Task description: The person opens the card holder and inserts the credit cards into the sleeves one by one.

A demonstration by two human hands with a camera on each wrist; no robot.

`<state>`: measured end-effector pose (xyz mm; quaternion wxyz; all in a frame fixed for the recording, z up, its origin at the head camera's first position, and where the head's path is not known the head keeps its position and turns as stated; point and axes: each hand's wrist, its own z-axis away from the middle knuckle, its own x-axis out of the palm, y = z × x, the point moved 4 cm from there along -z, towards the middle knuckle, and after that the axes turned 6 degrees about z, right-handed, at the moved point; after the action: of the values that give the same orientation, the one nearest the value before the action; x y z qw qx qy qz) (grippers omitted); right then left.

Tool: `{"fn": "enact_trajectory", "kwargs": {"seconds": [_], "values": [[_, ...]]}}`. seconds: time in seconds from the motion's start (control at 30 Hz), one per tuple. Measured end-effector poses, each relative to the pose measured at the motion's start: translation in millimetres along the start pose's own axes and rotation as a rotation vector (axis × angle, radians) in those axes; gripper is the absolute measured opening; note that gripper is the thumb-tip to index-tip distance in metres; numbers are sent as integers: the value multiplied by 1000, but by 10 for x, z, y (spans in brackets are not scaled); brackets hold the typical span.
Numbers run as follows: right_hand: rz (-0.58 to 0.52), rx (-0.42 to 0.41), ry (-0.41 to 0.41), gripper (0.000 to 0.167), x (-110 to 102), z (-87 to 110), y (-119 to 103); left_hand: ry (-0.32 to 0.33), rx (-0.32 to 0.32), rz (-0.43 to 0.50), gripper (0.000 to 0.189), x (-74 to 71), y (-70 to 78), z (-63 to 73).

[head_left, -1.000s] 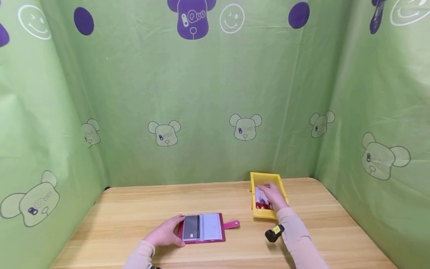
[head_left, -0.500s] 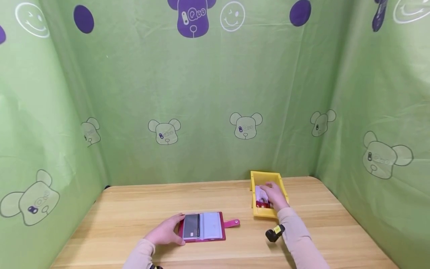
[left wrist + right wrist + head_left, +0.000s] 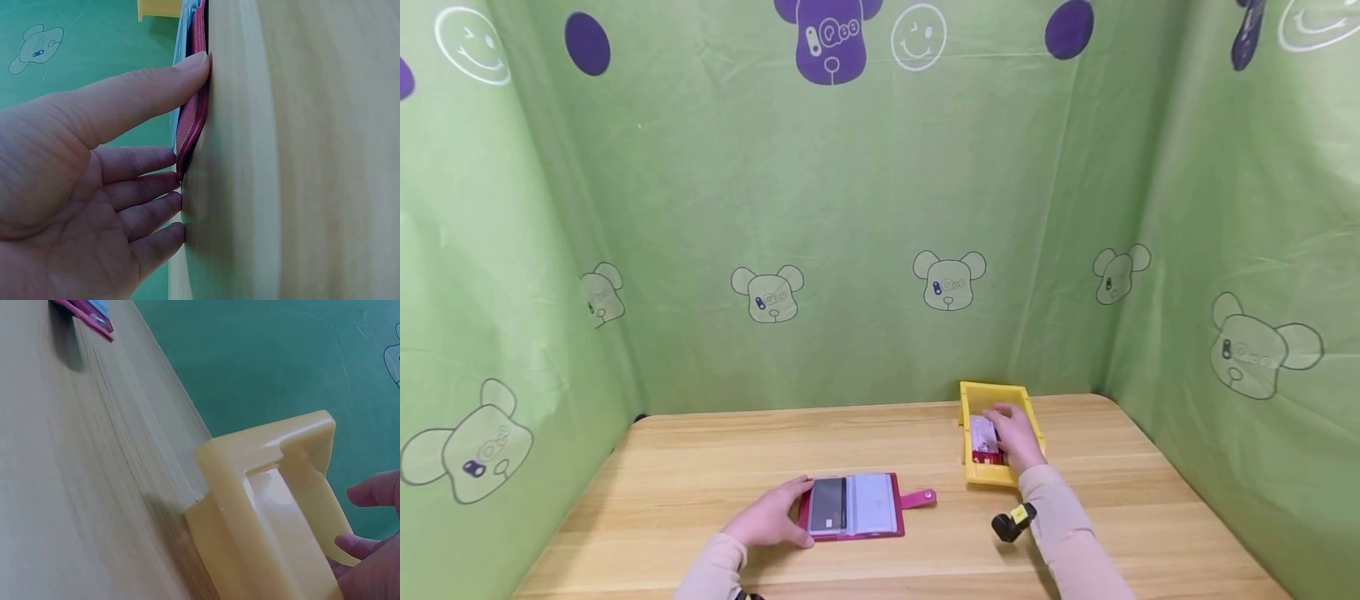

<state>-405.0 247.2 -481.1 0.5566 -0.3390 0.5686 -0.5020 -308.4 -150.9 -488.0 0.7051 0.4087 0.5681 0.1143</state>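
Observation:
An open pink-red card holder (image 3: 872,504) lies on the table, a dark card (image 3: 829,504) in its left clear sleeve and a pale sleeve on the right. My left hand (image 3: 769,517) rests against its left end, thumb at the near edge and fingers toward the far corner. In the left wrist view the thumb touches the red cover (image 3: 199,112) and the fingers extend beside it. My right hand (image 3: 1017,437) reaches into a yellow bin (image 3: 992,475), over a white-and-red card (image 3: 984,437). In the right wrist view two fingertips stand apart above the bin; the rest is hidden.
The holder's pink snap strap (image 3: 917,498) points right toward the bin. The wooden table (image 3: 715,450) is enclosed by green curtains (image 3: 850,192) with bear prints. A black wrist camera (image 3: 1013,522) hangs beside the right sleeve.
Inside the bin my right hand's fingers have shifted slightly to the right, uncovering more of the white-and-red card. The left hand and card holder stay in place.

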Motion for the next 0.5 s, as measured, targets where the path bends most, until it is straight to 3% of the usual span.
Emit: {"fn": "enact_trajectory", "kwargs": {"seconds": [0.3,0.5], "values": [[-15,-11,44,56,-3,-9,-29,2,2,3,93,1,-1,-1],[16,-29,27,56,-11,-32,-31,4,0,6,93,1,1,1]]}}
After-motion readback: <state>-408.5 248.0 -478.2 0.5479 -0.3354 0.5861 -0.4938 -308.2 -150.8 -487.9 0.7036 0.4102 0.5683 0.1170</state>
